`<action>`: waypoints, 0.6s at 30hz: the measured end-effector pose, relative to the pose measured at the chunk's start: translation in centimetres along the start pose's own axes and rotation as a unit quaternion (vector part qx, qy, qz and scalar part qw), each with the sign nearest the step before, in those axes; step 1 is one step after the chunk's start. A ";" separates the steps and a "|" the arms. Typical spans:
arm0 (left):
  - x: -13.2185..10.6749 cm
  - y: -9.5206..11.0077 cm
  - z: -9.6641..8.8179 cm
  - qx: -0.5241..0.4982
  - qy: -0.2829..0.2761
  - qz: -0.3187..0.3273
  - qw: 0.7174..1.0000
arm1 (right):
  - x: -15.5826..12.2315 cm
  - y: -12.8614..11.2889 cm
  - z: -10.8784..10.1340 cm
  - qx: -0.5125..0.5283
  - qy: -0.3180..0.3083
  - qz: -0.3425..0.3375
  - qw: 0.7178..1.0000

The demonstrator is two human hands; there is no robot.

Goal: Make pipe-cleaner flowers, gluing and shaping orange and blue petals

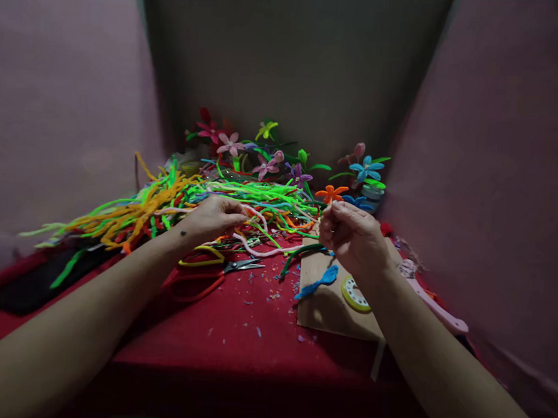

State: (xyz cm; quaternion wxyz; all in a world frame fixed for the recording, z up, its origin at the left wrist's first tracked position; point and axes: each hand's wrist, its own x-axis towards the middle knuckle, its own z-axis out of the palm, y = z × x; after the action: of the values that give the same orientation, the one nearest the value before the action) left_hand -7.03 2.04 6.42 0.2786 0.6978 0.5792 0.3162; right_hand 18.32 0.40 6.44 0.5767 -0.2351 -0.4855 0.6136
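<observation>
My left hand (214,219) is closed in a pinch on a pale pink pipe cleaner (259,250) that curves across the red cloth. My right hand (349,233) is curled shut above a wooden board (321,305); what its fingers hold is hidden. A big heap of coloured pipe cleaners (169,199) lies behind my left hand. Finished pipe-cleaner flowers (266,163) stand at the back, with an orange flower (331,192) just beyond my right hand.
Scissors (240,267) with red and yellow handles lie on the red cloth (238,329) under my left hand. On the board rest a blue pipe-cleaner piece (317,283) and a roll of tape (353,294). Pink walls close both sides.
</observation>
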 end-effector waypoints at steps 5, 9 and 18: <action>-0.4 -2.2 -1.4 0.090 -0.126 0.024 0.988 | 0.2 1.0 0.5 -0.136 -0.003 -0.047 0.990; -1.6 -2.3 -2.5 0.185 -0.205 0.050 0.960 | -0.2 1.7 -1.2 -0.275 0.066 -0.140 0.949; -0.8 -4.6 -0.1 0.304 -0.096 0.111 0.941 | -1.3 2.8 -2.8 -0.488 0.121 -0.237 0.832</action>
State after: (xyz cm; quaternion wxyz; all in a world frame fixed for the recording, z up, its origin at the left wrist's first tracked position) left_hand -10.12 2.05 2.87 0.0703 0.8361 0.5373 0.0856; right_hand 19.60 0.51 2.47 0.5690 -0.4364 -0.6885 0.1086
